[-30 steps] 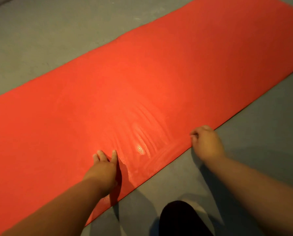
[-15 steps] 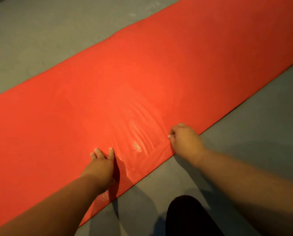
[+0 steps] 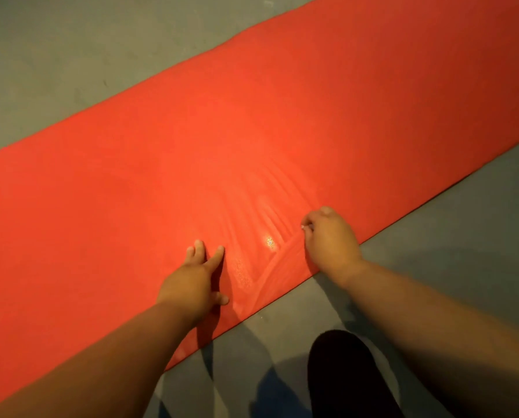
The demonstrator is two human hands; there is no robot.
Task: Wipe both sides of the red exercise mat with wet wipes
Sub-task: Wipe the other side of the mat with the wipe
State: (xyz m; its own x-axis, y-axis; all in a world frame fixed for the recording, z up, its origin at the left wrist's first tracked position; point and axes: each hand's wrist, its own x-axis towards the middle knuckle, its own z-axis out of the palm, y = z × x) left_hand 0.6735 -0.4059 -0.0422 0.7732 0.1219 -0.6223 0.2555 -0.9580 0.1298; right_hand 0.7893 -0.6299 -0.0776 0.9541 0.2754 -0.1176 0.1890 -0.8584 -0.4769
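Observation:
The red exercise mat lies flat on the floor, running diagonally from lower left to upper right. My left hand presses on it near the front edge with straight fingers. My right hand rests on the mat's near edge to the right, its fingers curled round a wet wipe. Only a small pale bit of the wipe shows at the fingertips. Between the hands the mat carries shiny wet streaks and slight ripples.
Grey concrete floor surrounds the mat on both long sides. A dark shape, my leg or foot, sits on the floor just in front of the mat's near edge.
My right hand has slid left along the mat's near edge, closer to my left hand. The left hand has stayed pressed in the same spot.

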